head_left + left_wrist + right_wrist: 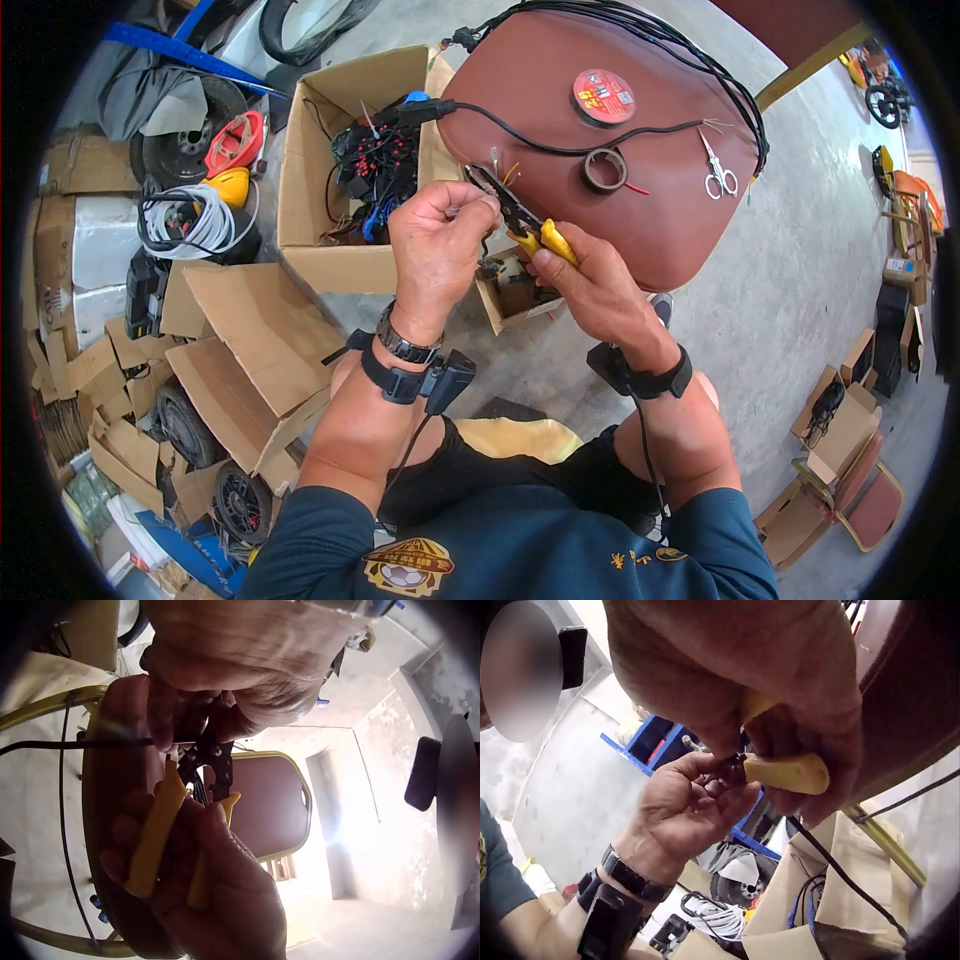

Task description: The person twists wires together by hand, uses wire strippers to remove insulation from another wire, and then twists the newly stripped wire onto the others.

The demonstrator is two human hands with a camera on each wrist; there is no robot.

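Pinching the black cable point(97, 744) with its fingers, the left hand point(435, 245) was just beside the pliers point(518, 214), near the brown seat's point(650, 235) edge. The right hand point(600, 290) was clamped round their yellow handles; farther right, a tape roll point(588, 180) and scissors point(714, 168) lay on the seat.

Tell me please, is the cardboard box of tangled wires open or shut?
The box is open: no flap covers its top, and the wires inside show.
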